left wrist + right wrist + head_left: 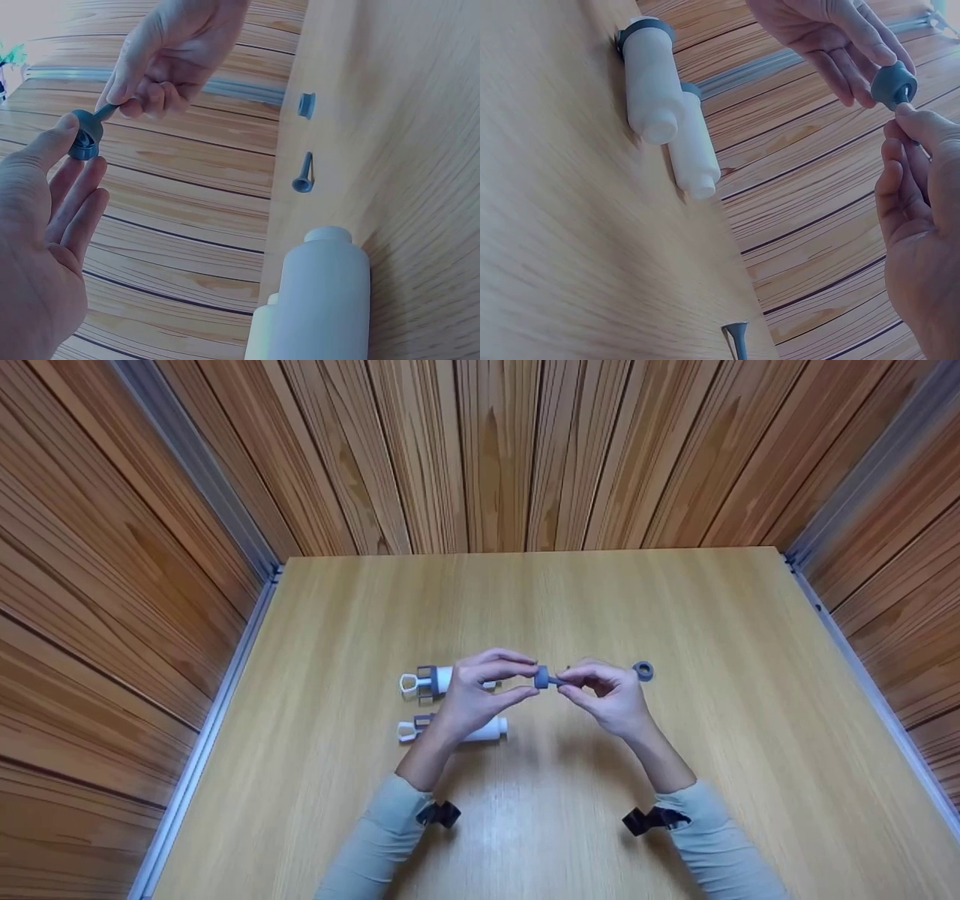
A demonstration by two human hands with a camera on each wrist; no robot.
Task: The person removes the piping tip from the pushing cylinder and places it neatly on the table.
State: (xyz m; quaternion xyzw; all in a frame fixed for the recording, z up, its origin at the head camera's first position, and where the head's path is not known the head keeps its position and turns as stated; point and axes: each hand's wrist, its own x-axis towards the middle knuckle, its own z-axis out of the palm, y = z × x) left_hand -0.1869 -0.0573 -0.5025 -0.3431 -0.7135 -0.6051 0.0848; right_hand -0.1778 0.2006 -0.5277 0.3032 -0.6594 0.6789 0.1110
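Above the table, my left hand (478,694) pinches a grey-blue round cap (541,677) between thumb and fingertips. The cap's hollow side faces the left palm in the left wrist view. My right hand (616,699) pinches a thin grey-blue stem (107,112) that meets the cap's other side. Whether stem and cap are one piece, I cannot tell. Beneath the left hand lie two white syringe-like cylinders (491,730) with grey collars and white loop handles (409,683). The left hand partly hides both in the head view.
A grey-blue ring (643,670) lies on the wooden table (337,825) to the right of my right hand. Near it lies a loose flared stem (304,178). Wood-panelled walls (495,457) with metal rails (202,757) enclose the back and sides.
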